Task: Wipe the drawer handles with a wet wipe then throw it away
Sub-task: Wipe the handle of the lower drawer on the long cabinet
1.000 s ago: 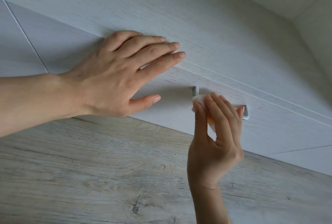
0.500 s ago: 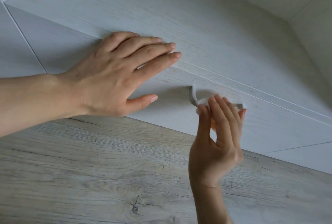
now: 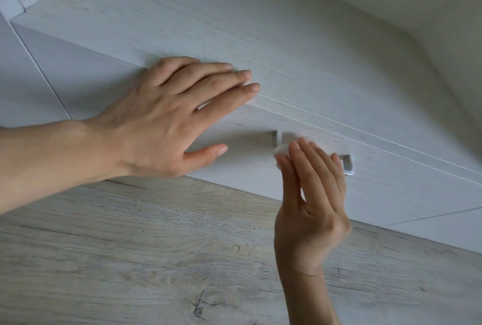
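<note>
Left hand (image 3: 161, 121): lay flat with straight fingers on the top edge of the drawer (image 3: 391, 184), left of the handle, holding nothing.
Right hand (image 3: 313, 194): reached up from the near side, thumb and fingers pinching the wipe against the handle.
Wipe (image 3: 282, 148): a small white wad, showing only at the fingertips, touching the handle's left part.
Handle (image 3: 348, 165): a metal bar, its right end bare.
Handling: the wipe looked soft, light and limp, best pinched folded round the bar. The bar was stiff and probably slick when damp.
</note>
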